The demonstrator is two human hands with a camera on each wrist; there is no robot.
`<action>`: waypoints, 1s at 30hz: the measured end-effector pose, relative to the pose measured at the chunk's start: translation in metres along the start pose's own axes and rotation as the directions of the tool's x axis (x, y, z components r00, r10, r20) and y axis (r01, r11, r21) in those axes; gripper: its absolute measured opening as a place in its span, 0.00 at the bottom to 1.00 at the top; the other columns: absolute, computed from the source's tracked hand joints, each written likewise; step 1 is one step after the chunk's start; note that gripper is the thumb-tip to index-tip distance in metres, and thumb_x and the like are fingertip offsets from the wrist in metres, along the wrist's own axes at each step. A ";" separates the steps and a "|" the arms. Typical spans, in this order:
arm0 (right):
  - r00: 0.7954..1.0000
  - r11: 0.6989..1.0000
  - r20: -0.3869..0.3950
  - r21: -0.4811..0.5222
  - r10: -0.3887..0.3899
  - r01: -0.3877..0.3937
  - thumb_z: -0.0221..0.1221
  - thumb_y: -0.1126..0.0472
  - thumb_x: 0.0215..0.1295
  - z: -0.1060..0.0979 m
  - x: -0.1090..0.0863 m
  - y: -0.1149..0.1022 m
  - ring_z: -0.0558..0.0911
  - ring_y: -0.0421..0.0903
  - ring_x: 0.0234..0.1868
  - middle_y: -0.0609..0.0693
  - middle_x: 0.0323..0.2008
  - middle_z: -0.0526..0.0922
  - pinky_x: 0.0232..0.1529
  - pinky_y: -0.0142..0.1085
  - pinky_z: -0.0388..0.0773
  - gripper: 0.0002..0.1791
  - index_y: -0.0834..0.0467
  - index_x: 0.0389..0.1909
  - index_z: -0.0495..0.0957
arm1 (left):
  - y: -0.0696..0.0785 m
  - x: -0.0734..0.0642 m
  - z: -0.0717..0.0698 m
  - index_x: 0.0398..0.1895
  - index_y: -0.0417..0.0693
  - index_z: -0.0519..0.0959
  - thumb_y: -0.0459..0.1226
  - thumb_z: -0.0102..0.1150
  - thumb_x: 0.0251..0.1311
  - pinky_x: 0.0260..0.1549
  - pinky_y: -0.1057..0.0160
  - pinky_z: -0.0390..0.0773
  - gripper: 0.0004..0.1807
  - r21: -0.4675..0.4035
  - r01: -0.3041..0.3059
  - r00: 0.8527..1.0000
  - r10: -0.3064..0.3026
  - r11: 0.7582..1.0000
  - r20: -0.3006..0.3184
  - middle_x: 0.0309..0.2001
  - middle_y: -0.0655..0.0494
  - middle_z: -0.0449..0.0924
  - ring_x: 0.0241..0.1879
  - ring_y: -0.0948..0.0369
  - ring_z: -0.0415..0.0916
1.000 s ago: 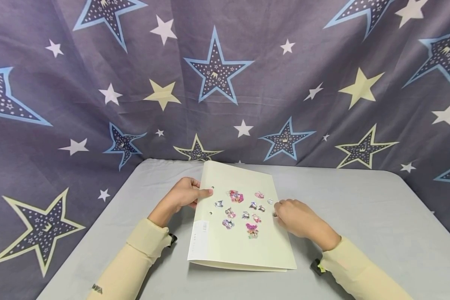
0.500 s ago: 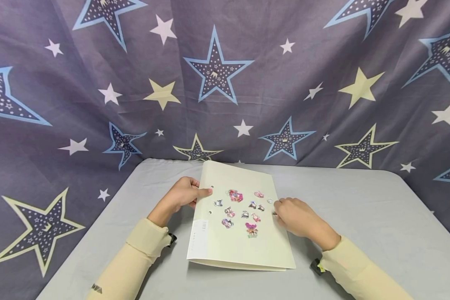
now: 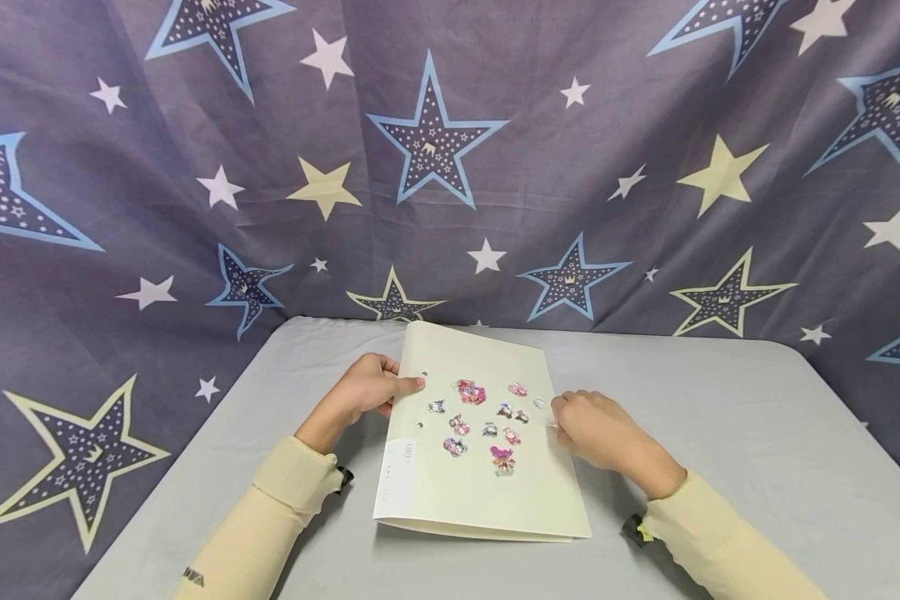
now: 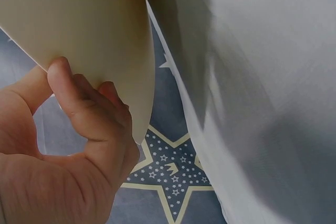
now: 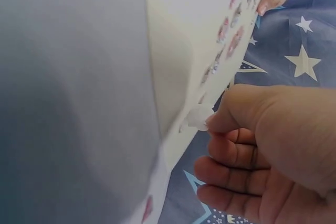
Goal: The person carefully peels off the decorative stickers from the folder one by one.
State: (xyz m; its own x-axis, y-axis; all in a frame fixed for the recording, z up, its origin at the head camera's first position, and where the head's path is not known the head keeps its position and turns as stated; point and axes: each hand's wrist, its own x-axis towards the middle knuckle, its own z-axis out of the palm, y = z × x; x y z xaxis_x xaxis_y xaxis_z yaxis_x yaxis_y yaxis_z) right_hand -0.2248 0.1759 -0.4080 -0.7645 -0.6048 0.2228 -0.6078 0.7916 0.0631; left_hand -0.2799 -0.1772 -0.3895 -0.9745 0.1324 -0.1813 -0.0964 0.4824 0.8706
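A cream file folder [image 3: 457,504] stands tilted on the table, its cover dotted with several small shiny cartoon stickers [image 3: 471,392]. My left hand [image 3: 367,385] grips the folder's left edge, thumb over the cover near a punched hole. From the left wrist view, the fingers of that hand [image 4: 94,124] curl behind the board. At the right edge of the cover, my right hand [image 3: 603,429] pinches a small whitish sticker [image 5: 198,117] between thumb and forefinger. The sticker is right at the cover's surface in the right wrist view, with the other fingers curled below.
A grey cloth-covered table [image 3: 720,417] lies under the folder. Behind it hangs a dark curtain [image 3: 450,242] with a star pattern. A white label [image 3: 399,479] is on the folder's lower left corner.
My right hand has shifted slightly up and right, and a whitish bit now shows at its fingertips where a dark one showed. The left hand and folder stay almost still.
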 end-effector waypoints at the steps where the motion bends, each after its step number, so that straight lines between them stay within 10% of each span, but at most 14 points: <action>1: 1.000 1.000 -0.005 0.003 0.002 -0.002 0.67 0.68 0.56 -0.002 0.000 0.001 0.78 0.51 0.27 0.52 0.26 0.78 0.33 0.45 0.80 0.07 0.62 0.31 0.77 | 0.000 0.000 0.000 0.45 0.33 0.76 0.41 0.72 0.62 0.24 0.59 0.85 0.21 -0.001 0.000 1.000 0.000 1.000 0.000 0.29 0.47 0.86 0.23 0.58 0.84; 30: 0.989 0.984 0.050 0.104 0.142 -0.147 0.62 0.71 0.60 -0.015 -0.010 0.048 0.72 0.43 0.24 0.45 0.22 0.73 0.26 0.41 0.74 0.12 0.55 0.24 0.72 | 0.000 -0.001 -0.001 0.45 0.33 0.76 0.41 0.72 0.62 0.24 0.59 0.84 0.21 0.017 -0.008 1.000 0.008 1.000 0.000 0.30 0.47 0.86 0.23 0.58 0.83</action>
State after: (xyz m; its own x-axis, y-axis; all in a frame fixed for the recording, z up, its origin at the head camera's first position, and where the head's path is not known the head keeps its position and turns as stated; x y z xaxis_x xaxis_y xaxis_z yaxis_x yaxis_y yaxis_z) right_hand -0.2436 0.2210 -0.3930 -0.8529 -0.4899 0.1805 -0.5081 0.8583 -0.0715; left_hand -0.2794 -0.1777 -0.3886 -0.9753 0.1361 -0.1741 -0.0851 0.4957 0.8643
